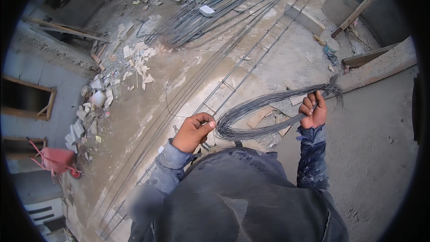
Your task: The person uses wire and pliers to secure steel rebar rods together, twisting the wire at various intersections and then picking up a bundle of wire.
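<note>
My right hand [314,110] is closed around a bundle of thin grey tie wires [264,105], folded into a long loop, with the loose ends fanning out past my fist. My left hand [194,131] pinches a single thin wire that curves up and left from the looped end of the bundle. Both hands are held above a long rebar cage [244,74] that lies on the dusty concrete floor and runs from near my feet to the far right. My dark jacket fills the bottom of the view.
A pile of long steel bars [197,20] lies at the back. Broken white rubble [96,98] lines the left wall. A red wheelbarrow [58,160] stands at the left. Wooden planks [380,65] and a small bucket [331,46] sit at the right.
</note>
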`<state>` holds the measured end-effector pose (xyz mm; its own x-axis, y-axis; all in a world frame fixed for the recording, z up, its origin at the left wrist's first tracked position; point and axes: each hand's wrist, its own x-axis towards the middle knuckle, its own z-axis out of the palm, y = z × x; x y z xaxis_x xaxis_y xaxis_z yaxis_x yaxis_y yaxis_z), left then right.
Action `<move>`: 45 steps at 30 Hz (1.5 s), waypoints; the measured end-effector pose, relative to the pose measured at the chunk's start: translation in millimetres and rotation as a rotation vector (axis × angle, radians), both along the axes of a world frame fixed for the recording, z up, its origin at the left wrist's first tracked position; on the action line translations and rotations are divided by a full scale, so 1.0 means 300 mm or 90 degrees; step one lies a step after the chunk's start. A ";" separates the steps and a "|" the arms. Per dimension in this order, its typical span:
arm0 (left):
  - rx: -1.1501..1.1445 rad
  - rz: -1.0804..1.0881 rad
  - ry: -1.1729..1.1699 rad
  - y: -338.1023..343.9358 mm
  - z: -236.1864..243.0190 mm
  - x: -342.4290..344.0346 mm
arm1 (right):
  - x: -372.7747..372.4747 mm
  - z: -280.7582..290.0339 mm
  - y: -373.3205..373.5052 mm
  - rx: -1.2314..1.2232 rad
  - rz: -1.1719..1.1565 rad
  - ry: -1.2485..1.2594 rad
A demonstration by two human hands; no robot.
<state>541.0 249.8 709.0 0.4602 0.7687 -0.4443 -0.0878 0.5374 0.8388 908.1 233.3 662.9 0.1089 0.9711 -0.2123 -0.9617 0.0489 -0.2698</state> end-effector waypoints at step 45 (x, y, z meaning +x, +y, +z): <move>-0.217 0.579 0.167 -0.154 -0.213 -0.622 | 0.412 -0.930 0.292 -0.696 -0.047 -0.486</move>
<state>354.2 203.7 645.2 -0.3831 0.5923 -0.7088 -0.4186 0.5727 0.7048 1031.8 320.9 383.9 0.5921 0.3296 -0.7354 -0.5578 -0.4911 -0.6691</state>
